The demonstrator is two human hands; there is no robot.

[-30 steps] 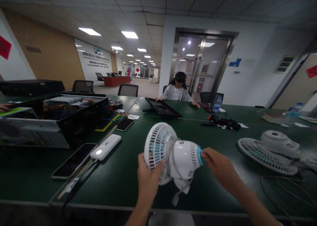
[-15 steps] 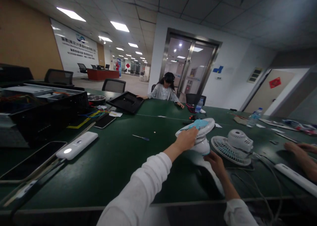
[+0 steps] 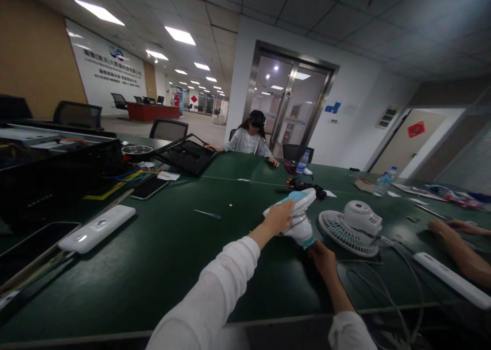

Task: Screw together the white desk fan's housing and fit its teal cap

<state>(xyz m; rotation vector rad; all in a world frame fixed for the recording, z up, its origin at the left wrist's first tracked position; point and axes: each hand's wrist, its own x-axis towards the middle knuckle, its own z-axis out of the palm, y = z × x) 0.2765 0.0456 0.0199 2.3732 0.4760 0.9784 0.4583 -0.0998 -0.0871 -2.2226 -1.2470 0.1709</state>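
Note:
A small white and light-blue fan (image 3: pixel 299 230) is held tilted above the green table. My left hand (image 3: pixel 279 217) is closed round its upper part, at the blue piece and the white slotted rim. Lower down, my right hand (image 3: pixel 322 259) has its fingers closed at the blue end of the fan; the fingertips are partly hidden. To the right of my hands, another white fan (image 3: pixel 347 230) lies grille down, its rounded housing on top. A screwdriver (image 3: pixel 209 214) with a blue handle lies on the table to the left.
White power strips lie at left (image 3: pixel 100 228) and right (image 3: pixel 452 278), with loose cables (image 3: pixel 402 288) near the latter. An open computer case (image 3: pixel 61 176) stands far left. Opposite sits a person (image 3: pixel 249 137) touching a black panel (image 3: pixel 187 155). Another person's hands (image 3: pixel 452 232) are at right.
The held fan has turned, showing its slotted rim more edge-on, with the blue lower end swung down. Both hands stay on it. Across the table, a thin frame has risen from the black panel.

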